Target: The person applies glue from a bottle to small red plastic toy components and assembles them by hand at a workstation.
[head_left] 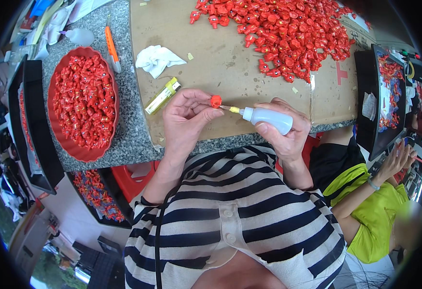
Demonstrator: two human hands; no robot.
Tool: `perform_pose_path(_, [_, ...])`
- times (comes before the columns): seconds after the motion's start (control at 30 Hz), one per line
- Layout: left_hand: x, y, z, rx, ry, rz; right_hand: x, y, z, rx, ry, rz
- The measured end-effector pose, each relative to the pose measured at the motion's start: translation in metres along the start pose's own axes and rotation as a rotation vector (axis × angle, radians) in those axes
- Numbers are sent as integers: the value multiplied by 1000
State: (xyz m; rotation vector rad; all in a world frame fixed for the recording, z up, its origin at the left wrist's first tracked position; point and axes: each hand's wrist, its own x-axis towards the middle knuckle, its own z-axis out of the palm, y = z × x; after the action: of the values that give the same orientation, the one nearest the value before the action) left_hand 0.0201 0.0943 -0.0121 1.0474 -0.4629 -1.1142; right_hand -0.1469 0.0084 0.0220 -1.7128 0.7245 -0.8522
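Note:
Between the thumb and fingers of my left hand [187,113] is a small red plastic piece [215,100], held above the cardboard. My right hand [288,126] grips a translucent white squeeze bottle [270,120] with a yellow-based needle nozzle. The bottle lies nearly level, and its tip points left, at or touching the red piece; exact contact is too small to tell. Beyond my hands, a big heap of similar red pieces [288,36] covers the far right of the cardboard. A scalloped red basin [56,137] full of small red parts stands to the left.
Under my hands lies a cardboard sheet [230,62] on a speckled stone table [138,120]. A yellow-green case [162,96], crumpled tissue [158,60], orange utility knife [112,48] and another squeeze bottle [80,36] lie leftward. Black bins [42,130] flank the table. A person in yellow [377,216] sits right.

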Motion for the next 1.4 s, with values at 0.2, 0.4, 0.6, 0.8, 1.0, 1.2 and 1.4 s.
perform_pose_path(0.2, [-1,0,-1,20,25,-11,-2,4,-2,52,34,-52])
perform_pose_path(0.4, [-5,8,2,96,76,-70,6,3,9,102,145,94])
perform_pose_path(0.6, [-9,12,0,175,109,-123,33,15,22,-284,18,-58])
perform_pose_path(0.8, [-7,16,1,153,122,-144,40,26,39,-249,75,101])
perform_pose_path(1.0, [-9,16,2,182,127,-140,49,9,6,-347,110,14])
perform_pose_path(1.2, [-11,8,-5,164,75,-72,125,4,-49,-579,204,-70])
perform_pose_path(1.4, [-11,6,-3,147,49,-88,222,44,-74,-823,66,-118])
